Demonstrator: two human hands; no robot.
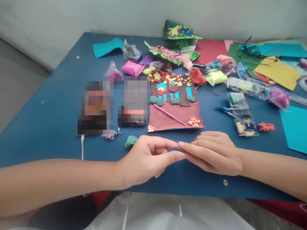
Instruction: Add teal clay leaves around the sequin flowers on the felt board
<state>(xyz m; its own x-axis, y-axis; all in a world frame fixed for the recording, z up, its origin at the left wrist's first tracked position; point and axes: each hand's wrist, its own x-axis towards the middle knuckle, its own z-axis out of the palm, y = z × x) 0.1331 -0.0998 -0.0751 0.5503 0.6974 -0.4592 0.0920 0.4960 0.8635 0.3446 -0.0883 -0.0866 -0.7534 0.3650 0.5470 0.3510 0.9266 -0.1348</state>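
My left hand (148, 158) pinches a small dark green piece of clay (180, 149) between thumb and forefinger. My right hand (214, 153) meets it from the other side, its closed fingers pressed on the same piece; its thumb is hidden. Just behind my left hand lies a larger lump of green clay (130, 141). Beyond both hands rests a clay picture (172, 113) with brown trunks, green bushes, yellow and red leaves and dotted mushrooms. A pink stick (169, 114) lies slantwise across its lower part.
Two blurred phones (93, 108) (134, 105) lie left of the picture, one with a white cable (82, 148). Bagged clay (133, 68), a clear case (243, 115), a blue tool (223, 109), coloured paper (278, 72) and glasses (260, 54) spread across the back and right of the blue table (59, 105).
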